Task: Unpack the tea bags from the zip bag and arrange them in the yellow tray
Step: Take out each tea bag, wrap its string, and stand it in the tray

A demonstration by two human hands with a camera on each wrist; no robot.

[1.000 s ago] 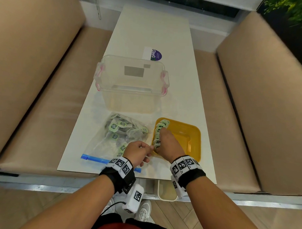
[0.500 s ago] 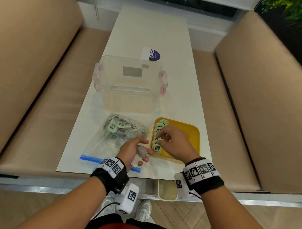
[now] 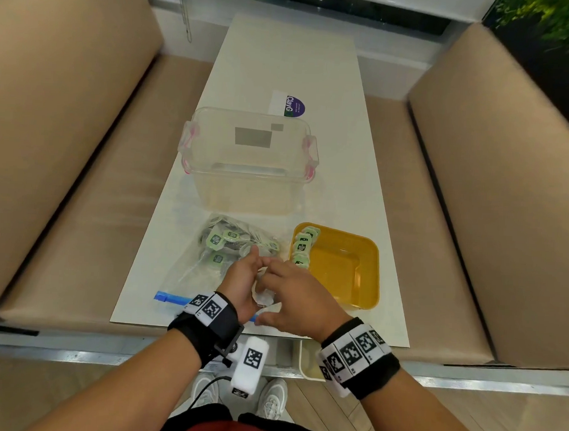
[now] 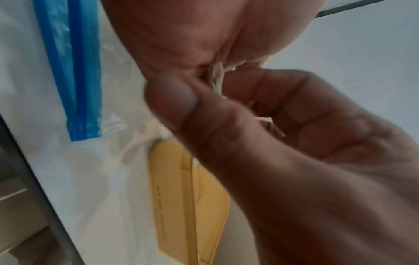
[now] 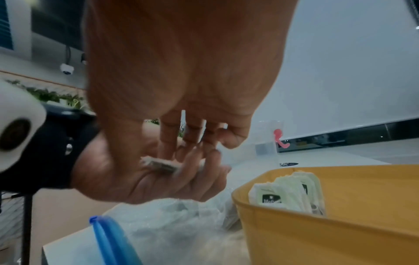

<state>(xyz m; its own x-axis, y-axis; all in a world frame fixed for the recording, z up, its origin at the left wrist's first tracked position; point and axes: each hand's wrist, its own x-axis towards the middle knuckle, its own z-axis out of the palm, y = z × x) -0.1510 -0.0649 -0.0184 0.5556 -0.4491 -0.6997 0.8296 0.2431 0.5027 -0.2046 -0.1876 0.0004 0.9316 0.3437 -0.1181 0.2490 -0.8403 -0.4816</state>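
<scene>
While both my hands met over the surface's near edge, my left hand (image 3: 242, 278) cupped a few tea bags (image 5: 158, 164), fingers curled under them. My right hand (image 3: 298, 293) pinched at that bundle. Beside them lay the zip bag (image 3: 207, 267), and the yellow tray (image 3: 366, 282) held a row of tea bags along its left wall.

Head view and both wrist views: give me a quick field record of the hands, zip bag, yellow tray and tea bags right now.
left hand: palm up, holds a small stack of tea bags
right hand: over the left palm, fingers reaching to that stack; grip unclear
clear zip bag with blue seal: flat on the white table, green-labelled tea bags inside
yellow plastic tray: right of the bag, one row of tea bags on edge along its left wall
clear plastic box with pink latches: behind both
</scene>
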